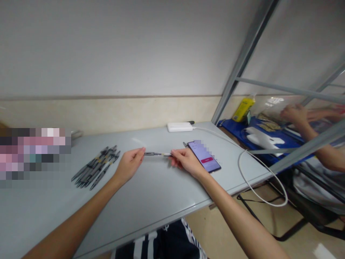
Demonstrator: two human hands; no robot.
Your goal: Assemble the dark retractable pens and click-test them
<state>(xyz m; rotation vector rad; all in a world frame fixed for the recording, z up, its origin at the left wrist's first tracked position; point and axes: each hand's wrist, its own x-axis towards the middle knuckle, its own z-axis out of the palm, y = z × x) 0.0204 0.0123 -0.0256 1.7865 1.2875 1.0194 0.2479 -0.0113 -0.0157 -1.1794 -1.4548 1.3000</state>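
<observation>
A slim grey pen [154, 154] stretches level between my two hands, just over the table. My left hand [131, 162] pinches its left end between thumb and fingers. At the other end, my right hand [185, 160] grips the pen with closed fingers that hide its tip. Left of my left hand lies a loose pile of similar grey pens [98, 167], all slanting the same way. A smartphone [204, 157] with a lit purple screen rests on the table just right of my right hand, and a dark pen-like end pokes out at its upper left.
A white power bank [180, 127] stands by the wall, its white cable [239, 162] looping over the right edge of the grey table [151, 208]. Beyond a metal bed frame [242, 64], another person's hand [295, 115] is above a blue table with a yellow packet [243, 108].
</observation>
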